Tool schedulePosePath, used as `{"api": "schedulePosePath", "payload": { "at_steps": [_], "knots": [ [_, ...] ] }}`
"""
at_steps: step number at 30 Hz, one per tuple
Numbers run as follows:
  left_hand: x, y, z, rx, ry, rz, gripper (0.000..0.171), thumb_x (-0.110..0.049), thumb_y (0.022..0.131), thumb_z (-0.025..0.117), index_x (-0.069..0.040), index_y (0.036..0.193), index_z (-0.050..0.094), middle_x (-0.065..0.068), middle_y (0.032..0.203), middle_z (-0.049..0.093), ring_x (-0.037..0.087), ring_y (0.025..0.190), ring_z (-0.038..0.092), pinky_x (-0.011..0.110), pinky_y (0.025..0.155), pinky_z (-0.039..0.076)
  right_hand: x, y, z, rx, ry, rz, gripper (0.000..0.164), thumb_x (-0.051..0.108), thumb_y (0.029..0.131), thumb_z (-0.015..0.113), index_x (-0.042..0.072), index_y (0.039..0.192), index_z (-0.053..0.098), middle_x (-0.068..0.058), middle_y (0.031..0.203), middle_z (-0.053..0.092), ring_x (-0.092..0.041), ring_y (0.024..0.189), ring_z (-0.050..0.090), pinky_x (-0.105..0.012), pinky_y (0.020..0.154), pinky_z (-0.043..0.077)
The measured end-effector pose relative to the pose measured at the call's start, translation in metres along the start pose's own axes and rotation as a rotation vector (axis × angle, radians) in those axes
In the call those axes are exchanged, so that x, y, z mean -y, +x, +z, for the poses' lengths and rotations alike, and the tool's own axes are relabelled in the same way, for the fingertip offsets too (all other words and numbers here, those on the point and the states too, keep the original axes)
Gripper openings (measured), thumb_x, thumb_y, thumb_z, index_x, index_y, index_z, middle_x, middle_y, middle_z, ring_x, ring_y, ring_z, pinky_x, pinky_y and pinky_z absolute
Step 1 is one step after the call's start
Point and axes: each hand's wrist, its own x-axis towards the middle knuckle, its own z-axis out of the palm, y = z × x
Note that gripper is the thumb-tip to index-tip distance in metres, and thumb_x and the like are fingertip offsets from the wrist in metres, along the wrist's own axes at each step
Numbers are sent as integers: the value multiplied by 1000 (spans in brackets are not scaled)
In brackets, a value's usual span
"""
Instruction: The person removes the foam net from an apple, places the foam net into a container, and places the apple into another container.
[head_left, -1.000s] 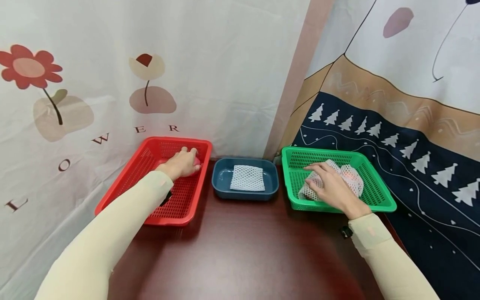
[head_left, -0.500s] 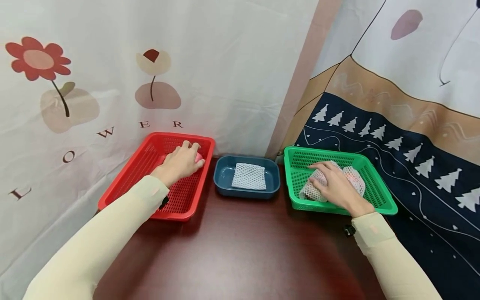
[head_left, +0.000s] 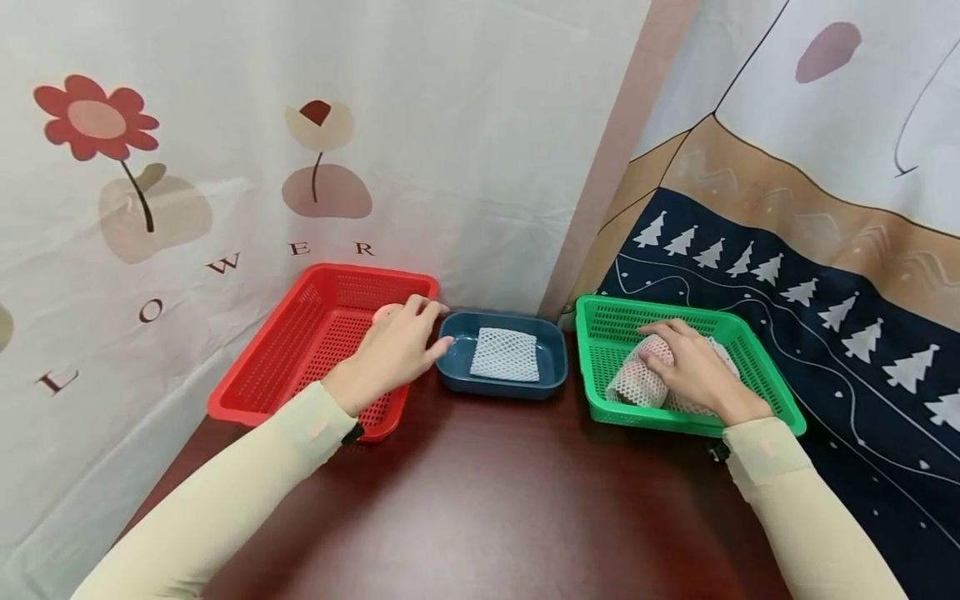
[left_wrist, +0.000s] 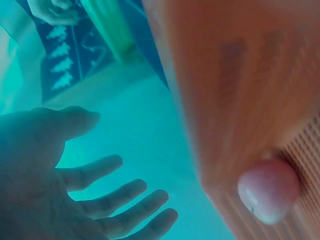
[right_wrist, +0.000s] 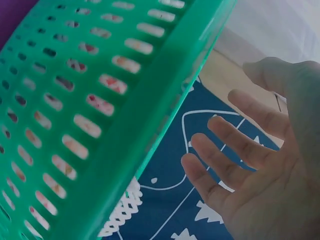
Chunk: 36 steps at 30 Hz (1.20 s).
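Observation:
My left hand [head_left: 397,348] hovers over the right rim of the red basket [head_left: 258,379], fingers spread and holding nothing. Behind it, in the basket's far right corner, lies a round pink fruit that looks like an apple [head_left: 386,312]; the left wrist view shows this apple [left_wrist: 268,192] apart from my fingers [left_wrist: 122,197]. My right hand [head_left: 693,367] is above the green basket [head_left: 600,321], its fingers loosely bent. Under it are fruits in white foam nets [head_left: 637,375], partly hidden. In the right wrist view the right hand [right_wrist: 265,165] is empty.
Between the baskets stands a blue tray [head_left: 453,379] with a flat white foam net [head_left: 505,354] in it. All sit on a dark red-brown table [head_left: 480,492]. Printed curtains hang close behind and at the right.
My left hand has let go of the apple and moved right to the basket's rim, leaving the fruit in the corner. My right hand stays over the netted fruits. The head view has shifted slightly.

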Motion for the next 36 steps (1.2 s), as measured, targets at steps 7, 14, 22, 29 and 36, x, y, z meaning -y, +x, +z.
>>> {"api": "schedulePosePath", "payload": {
  "at_steps": [7, 14, 22, 29, 36],
  "knots": [
    [-29, -10, 6, -45, -23, 93, 59, -38, 108, 83, -10, 158, 68, 20, 156, 68, 38, 126, 76, 51, 95, 72, -8, 3, -5, 34, -28, -5, 48, 25, 117, 71, 1, 159, 66, -32, 163, 60, -59, 154, 54, -84, 127, 42],
    [-53, -15, 14, -67, 0, 162, 56, -39, 109, 81, -11, 156, 70, 18, 154, 71, 36, 126, 77, 47, 89, 72, -10, 3, -12, 89, -36, 3, 51, 27, 117, 72, 2, 161, 64, -33, 166, 57, -62, 156, 51, -85, 128, 40],
    [-78, -18, 31, -23, -57, 192, 54, -41, 112, 78, -15, 158, 68, 16, 159, 69, 36, 131, 76, 55, 103, 69, -10, 7, -17, 151, -47, -2, 52, 26, 117, 72, 3, 163, 63, -34, 170, 54, -63, 158, 49, -85, 128, 40],
    [-96, -15, 49, -14, -102, 233, 55, -46, 113, 75, -16, 159, 69, 13, 158, 69, 32, 139, 73, 55, 104, 69, -12, 10, -20, 195, -72, -45, 50, 24, 115, 73, 3, 160, 66, -33, 167, 59, -63, 157, 52, -86, 128, 39],
    [-110, -15, 69, -34, -139, 267, 55, -48, 114, 74, -18, 159, 68, 10, 162, 66, 30, 143, 71, 58, 116, 64, -15, 9, -18, 269, -76, -68, 47, 18, 112, 74, 5, 157, 69, -31, 163, 63, -60, 154, 56, -85, 126, 43]
  ]
}}
